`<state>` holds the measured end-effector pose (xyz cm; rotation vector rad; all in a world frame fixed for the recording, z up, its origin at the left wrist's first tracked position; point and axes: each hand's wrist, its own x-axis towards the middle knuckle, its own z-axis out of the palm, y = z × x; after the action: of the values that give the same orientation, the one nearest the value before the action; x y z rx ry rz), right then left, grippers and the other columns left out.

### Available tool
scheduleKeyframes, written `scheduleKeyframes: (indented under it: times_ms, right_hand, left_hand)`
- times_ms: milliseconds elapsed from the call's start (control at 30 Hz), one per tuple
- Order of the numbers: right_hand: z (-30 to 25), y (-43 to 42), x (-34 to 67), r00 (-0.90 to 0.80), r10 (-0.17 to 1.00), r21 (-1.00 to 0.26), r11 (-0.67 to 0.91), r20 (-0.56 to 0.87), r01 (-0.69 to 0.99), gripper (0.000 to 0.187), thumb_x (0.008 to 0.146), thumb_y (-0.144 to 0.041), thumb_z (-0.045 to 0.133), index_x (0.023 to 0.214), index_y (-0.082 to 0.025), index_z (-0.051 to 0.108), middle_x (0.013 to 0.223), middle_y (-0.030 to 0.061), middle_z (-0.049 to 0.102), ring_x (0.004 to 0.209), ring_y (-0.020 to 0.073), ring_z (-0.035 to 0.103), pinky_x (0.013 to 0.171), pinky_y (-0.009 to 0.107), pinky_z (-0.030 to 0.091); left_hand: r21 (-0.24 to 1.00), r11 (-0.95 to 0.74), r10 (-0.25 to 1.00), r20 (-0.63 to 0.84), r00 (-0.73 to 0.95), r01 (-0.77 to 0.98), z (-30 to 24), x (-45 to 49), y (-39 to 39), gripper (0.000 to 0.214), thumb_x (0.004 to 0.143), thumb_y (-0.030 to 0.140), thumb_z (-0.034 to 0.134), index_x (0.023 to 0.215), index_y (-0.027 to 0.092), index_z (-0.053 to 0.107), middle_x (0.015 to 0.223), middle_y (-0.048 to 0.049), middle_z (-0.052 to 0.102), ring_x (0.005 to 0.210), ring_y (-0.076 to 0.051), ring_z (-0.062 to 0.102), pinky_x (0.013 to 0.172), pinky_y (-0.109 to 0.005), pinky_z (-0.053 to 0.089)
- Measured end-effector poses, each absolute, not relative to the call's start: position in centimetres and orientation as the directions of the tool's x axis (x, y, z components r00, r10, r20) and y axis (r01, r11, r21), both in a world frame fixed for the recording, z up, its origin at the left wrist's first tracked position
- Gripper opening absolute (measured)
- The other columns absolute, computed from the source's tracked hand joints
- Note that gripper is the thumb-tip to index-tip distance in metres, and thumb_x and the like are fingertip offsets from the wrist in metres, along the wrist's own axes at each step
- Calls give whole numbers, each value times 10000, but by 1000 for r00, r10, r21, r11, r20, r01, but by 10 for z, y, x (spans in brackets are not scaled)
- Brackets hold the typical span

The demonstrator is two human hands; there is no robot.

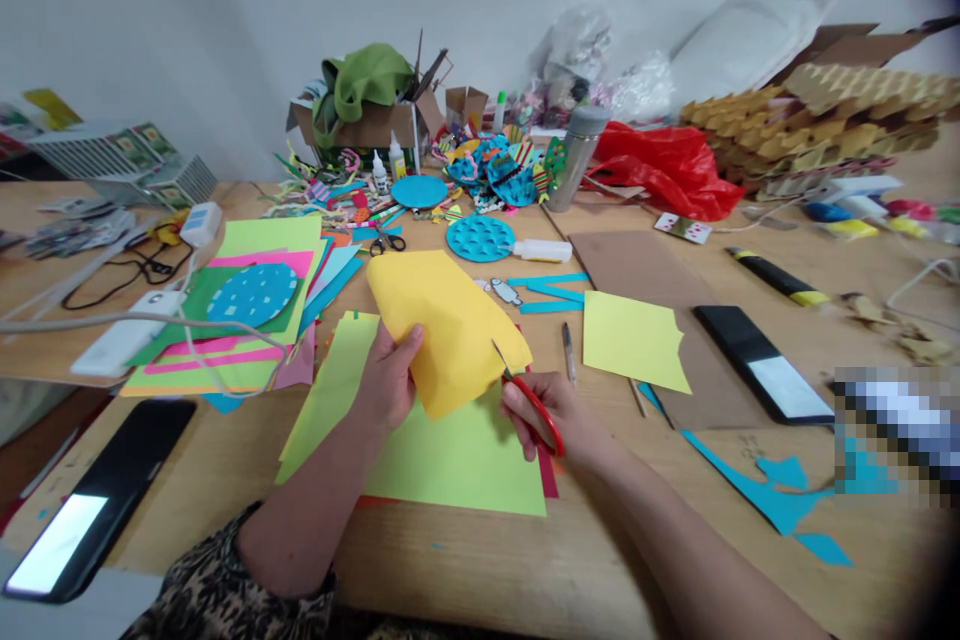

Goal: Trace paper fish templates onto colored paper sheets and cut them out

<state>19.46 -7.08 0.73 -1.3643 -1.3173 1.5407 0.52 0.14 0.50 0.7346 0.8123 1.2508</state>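
My left hand (391,375) grips a sheet of yellow paper (450,320) at its left lower edge, thumb on top. In my right hand (551,410) is a pair of red-handled scissors (538,412), with my fingers closed round the handles. The blades meet the right side of the yellow paper, where a cut runs in from the edge. Under both hands lie lime-green sheets (465,465) on the table, with a bit of red paper showing beneath. A smaller lime-green piece (634,335) with a jagged right edge rests to the right, near a pen (568,352).
Blue paper scraps (780,500), a phone (761,365) and brown cardboard (637,265) lie on the right. At left are stacked coloured papers (225,340), a power strip (127,335) and another phone (101,500). Black scissors (388,242), a glue bottle (541,250) and a grey flask (576,160) stand farther back.
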Motion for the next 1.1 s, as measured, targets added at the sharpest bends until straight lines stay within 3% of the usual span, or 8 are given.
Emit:
scheduleKeyframes:
  times_ms: [300,500,733,967,1100]
  right_hand:
    - [5,-69,196,-206,942,-963,-244,-263,115,499,744,-591,636,510,-201,430,359,-4,524,324,87,450,370,208,297]
    - [6,-69,194,-128,927,-934,-343,-353,95,445,700,-591,674,591,-190,512,344,-41,495,277,90,437,325,205,303]
    - [-1,-70,199,-203,945,-966,-249,-258,68,491,758,-635,592,646,-157,594,370,5,555,321,96,443,382,221,319]
    - [2,-70,201,-170,925,-940,-338,-341,46,513,684,-653,657,607,-150,601,352,-12,520,296,96,434,356,217,297]
    - [7,-69,201,-220,902,-928,-371,-370,40,555,710,-688,617,599,-144,599,356,-2,519,289,77,396,346,218,286]
  left_hand:
    - [855,168,983,-107,149,-491,6,7,0,561,712,310,772,1224,288,543,1209,-29,659,1129,-242,608,883,-351,547]
    - [849,171,984,-119,134,-499,5,6,0,577,698,307,784,1222,293,544,1174,-18,673,1103,-231,623,868,-339,552]
    - [855,186,981,-129,148,-484,5,8,-1,534,696,315,782,1182,282,562,1151,-20,682,1083,-224,633,845,-322,558]
    - [859,187,979,-120,167,-477,4,7,-1,496,722,304,759,1174,276,556,1168,-25,673,1085,-216,633,852,-321,554]
    - [868,175,979,-105,172,-465,4,7,-1,499,737,301,745,1193,284,544,1169,-21,671,1081,-213,635,888,-341,541]
